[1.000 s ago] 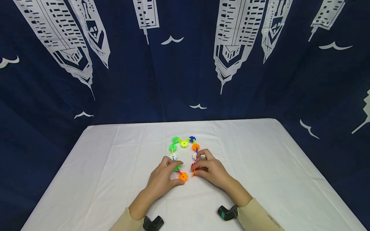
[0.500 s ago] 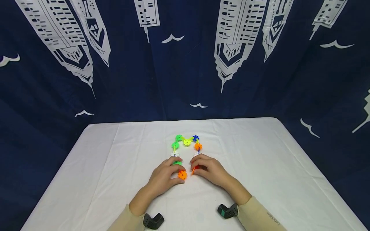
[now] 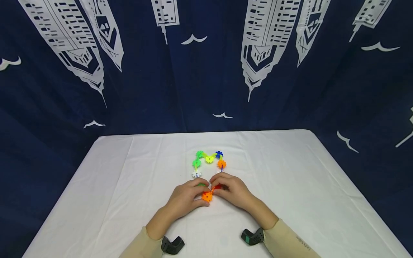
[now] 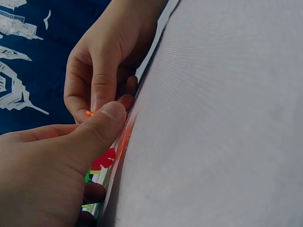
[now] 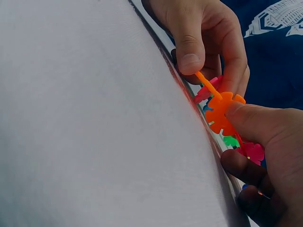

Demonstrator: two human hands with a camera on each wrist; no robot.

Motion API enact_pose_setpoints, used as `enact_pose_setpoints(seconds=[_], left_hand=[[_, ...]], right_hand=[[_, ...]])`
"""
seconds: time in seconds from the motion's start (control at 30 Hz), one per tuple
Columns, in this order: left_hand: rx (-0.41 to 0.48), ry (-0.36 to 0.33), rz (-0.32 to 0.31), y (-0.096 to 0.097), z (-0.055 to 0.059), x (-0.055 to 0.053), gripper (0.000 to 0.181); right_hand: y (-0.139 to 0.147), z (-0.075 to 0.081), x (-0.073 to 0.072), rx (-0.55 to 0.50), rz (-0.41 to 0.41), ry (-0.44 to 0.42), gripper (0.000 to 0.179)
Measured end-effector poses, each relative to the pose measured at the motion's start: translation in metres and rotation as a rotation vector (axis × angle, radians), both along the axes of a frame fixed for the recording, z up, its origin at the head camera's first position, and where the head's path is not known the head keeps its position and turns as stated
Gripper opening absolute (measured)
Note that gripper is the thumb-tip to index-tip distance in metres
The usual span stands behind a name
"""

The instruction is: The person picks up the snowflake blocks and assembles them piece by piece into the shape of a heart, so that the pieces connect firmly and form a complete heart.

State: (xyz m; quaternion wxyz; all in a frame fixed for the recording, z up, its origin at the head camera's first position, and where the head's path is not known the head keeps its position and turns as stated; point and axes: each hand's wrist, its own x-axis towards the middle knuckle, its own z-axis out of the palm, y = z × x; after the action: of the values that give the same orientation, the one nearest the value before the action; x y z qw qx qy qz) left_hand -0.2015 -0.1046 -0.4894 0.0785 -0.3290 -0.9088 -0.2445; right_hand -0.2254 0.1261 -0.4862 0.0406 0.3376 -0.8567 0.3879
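Observation:
A loop of colourful notched plastic interlocking discs lies on the white cloth, some flat and some edge-on. At its near end my left hand [image 3: 187,196] pinches a flat orange disc [image 3: 207,196] between thumb and fingers. Beside it my right hand [image 3: 233,190] pinches an edge-on orange disc [image 3: 213,189], with a red disc [image 3: 218,186] partly hidden under the fingers. The two orange pieces meet at their edges; how deeply they slot cannot be seen. In the right wrist view the orange disc [image 5: 220,116] and the edge-on piece [image 5: 207,84] join between both hands.
The loop's far side has green [image 3: 196,163], yellow [image 3: 209,159], blue [image 3: 219,154] and orange [image 3: 221,163] discs, plus a white disc [image 3: 196,173] at left. White cloth [image 3: 290,186] covers the table. Behind hangs a dark blue printed curtain [image 3: 206,82].
The loop has shifted slightly right, its near ends drawn together. My left hand has moved right with the flat orange disc, which now touches the edge-on orange disc at my right hand.

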Motion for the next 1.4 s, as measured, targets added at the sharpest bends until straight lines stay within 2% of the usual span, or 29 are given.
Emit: enact_pose_setpoints(seconds=[0.23, 0.4, 0.73, 1.07, 1.23, 1.4], left_hand=[[-0.010, -0.008, -0.008, 0.000, 0.002, 0.002, 0.035], [-0.032, -0.012, -0.009, 0.001, 0.001, 0.002, 0.037], [-0.057, 0.023, 0.012, 0.003, 0.001, 0.004, 0.041], [-0.065, 0.046, 0.044, 0.009, 0.000, 0.007, 0.042], [-0.048, 0.022, 0.047, 0.012, 0.000, 0.006, 0.042], [0.033, -0.071, 0.038, 0.012, -0.002, 0.006, 0.041]], right_hand=[[-0.001, 0.001, 0.001, -0.014, 0.015, -0.021, 0.002], [-0.003, 0.000, 0.002, -0.021, 0.007, -0.039, 0.006], [-0.009, -0.001, 0.006, -0.071, -0.014, -0.048, 0.009], [-0.005, 0.000, 0.006, -0.070, -0.015, -0.083, 0.003], [0.001, 0.001, 0.004, -0.033, 0.000, -0.063, 0.006], [0.006, 0.000, 0.002, 0.017, -0.023, -0.032, 0.006]])
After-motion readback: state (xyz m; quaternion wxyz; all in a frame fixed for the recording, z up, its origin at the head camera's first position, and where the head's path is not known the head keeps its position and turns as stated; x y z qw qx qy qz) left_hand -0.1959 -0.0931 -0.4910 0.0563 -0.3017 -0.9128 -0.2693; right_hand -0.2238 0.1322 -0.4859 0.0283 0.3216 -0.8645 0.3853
